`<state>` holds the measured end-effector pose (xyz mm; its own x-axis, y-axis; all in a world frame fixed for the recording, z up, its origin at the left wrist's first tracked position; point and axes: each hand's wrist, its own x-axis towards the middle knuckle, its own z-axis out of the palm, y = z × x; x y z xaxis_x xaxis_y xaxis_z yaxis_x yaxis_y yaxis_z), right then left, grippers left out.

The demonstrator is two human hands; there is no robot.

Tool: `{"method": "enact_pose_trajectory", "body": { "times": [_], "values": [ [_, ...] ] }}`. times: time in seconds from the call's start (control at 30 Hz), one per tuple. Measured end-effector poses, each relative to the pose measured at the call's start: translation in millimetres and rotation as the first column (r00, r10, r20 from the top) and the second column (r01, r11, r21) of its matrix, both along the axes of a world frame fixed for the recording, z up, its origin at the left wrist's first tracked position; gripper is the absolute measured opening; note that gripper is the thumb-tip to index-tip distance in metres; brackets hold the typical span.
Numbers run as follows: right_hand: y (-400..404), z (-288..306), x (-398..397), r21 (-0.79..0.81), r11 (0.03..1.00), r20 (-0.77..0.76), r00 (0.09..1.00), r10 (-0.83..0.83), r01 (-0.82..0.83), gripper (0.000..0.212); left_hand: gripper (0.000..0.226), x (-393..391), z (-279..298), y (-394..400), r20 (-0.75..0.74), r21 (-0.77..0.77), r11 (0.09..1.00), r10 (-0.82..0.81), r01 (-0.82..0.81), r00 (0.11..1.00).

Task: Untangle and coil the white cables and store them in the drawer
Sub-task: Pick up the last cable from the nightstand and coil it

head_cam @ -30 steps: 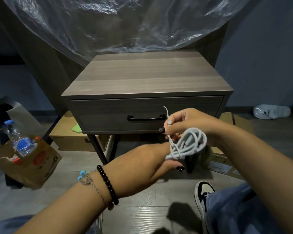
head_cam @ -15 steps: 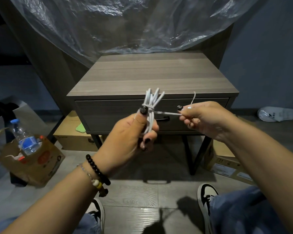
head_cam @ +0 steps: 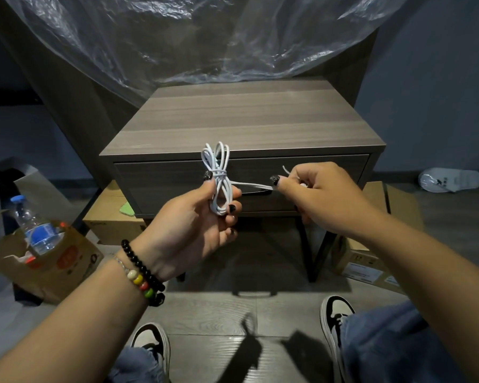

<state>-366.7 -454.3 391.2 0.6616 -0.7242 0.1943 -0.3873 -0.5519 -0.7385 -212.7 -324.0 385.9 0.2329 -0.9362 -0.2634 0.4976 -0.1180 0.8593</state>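
Observation:
A white cable (head_cam: pixel 219 172) is coiled into a narrow upright bundle with a wrap around its middle. My left hand (head_cam: pixel 194 225) grips the bundle's lower half, thumb pressed at the wrap. A short strand runs taut to the right from the wrap to my right hand (head_cam: pixel 315 194), which pinches the cable's free end. Both hands are in front of the shut drawer (head_cam: pixel 177 178) of a grey wooden nightstand (head_cam: pixel 246 120). The drawer's black handle is mostly hidden behind my hands.
Clear plastic sheeting (head_cam: pixel 205 37) hangs behind the nightstand. A paper bag (head_cam: pixel 44 261) with a water bottle (head_cam: pixel 33 228) stands on the floor at left. Cardboard boxes (head_cam: pixel 371 261) lie beside and under the nightstand. A white slipper (head_cam: pixel 451 179) lies at right.
The coil passed from my right hand to my left and was raised in front of the drawer. My right hand now pulls the free end to the right, slightly further than half a second ago.

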Motion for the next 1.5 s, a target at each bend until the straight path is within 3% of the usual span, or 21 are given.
{"method": "enact_pose_trajectory", "body": {
  "times": [0.13, 0.27, 0.5, 0.6, 0.7, 0.83, 1.0, 1.07, 1.13, 1.2, 1.23, 1.4, 1.5],
  "values": [
    [-2.3, 0.3, 1.4, -0.028, 0.999, 0.071, 0.997, 0.032, -0.03, 0.036, 0.034, -0.4, -5.3, -5.9, 0.011, -0.034, 0.994, 0.102, -0.102, 0.995],
    [-30.4, 0.6, -2.9, -0.056, 0.994, 0.175, 0.981, -0.08, 0.091, 0.033, 0.033, 0.3, -4.4, -11.2, 0.005, -0.094, 0.988, 0.125, -0.124, 0.992],
    [-38.1, -5.5, 1.6, -0.052, 0.995, 0.182, 0.981, -0.073, 0.083, 0.036, 0.034, 6.6, 2.9, -12.2, 0.039, -0.116, 0.978, 0.182, -0.176, 0.983],
    [-25.8, -7.1, 3.9, -0.089, 0.994, 0.161, 0.986, -0.041, 0.056, 0.035, 0.034, 10.7, -1.9, -14.3, 0.111, -0.067, 0.965, 0.26, -0.254, 0.959],
    [-10.5, -6.0, 3.9, -0.158, 0.987, 0.117, 0.992, 0.039, -0.02, 0.028, 0.024, 15.4, -6.7, -13.1, 0.284, -0.043, 0.947, 0.316, -0.317, 0.905],
    [0.2, -1.0, 1.8, -0.352, 0.929, -0.002, 0.992, 0.126, -0.119, 0.021, 0.015, 19.9, -9.7, -9.6, 0.589, -0.064, 0.939, 0.309, -0.337, 0.747],
    [12.3, 3.1, 2.8, -0.446, 0.855, -0.1, 0.964, 0.247, -0.265, 0.018, 0.013, 24.3, -12.2, -11.1, 0.9, -0.108, 0.917, 0.254, -0.384, 0.353],
    [17.3, 6.1, 3.7, -0.345, 0.884, -0.066, 0.948, 0.312, -0.315, 0.016, 0.017, 24.0, -11.9, -11.9, 0.941, -0.093, 0.918, 0.208, -0.385, 0.269],
    [21.1, 10.9, 3.1, -0.023, 0.939, 0.086, 0.935, 0.344, -0.344, 0.015, 0.018, 21.5, -10.1, -12.5, 0.964, -0.082, 0.925, 0.168, -0.371, 0.206],
    [21.9, 14.9, 0.8, 0.278, 0.89, 0.256, 0.921, 0.295, -0.362, 0.015, 0.018, 16.5, -7.4, -12.4, 0.978, -0.103, 0.939, 0.156, -0.329, 0.138],
    [20.5, 16.5, -1.2, 0.332, 0.868, 0.293, 0.915, 0.278, -0.37, 0.015, 0.02, 13.4, -6.0, -12.2, 0.982, -0.122, 0.946, 0.159, -0.301, 0.098],
    [15.3, 25.1, -9.4, 0.345, 0.857, 0.273, 0.914, 0.3, -0.384, 0.012, 0.029, 1.8, -5.3, -8.7, 0.987, -0.155, 0.984, 0.151, -0.086, -0.057],
    [8.2, 28.3, -12.0, 0.296, 0.896, 0.258, 0.931, 0.259, -0.331, 0.011, 0.033, -1.0, -5.6, -7.4, 0.984, -0.157, 0.987, 0.159, 0.04, -0.08]
  ]
}}
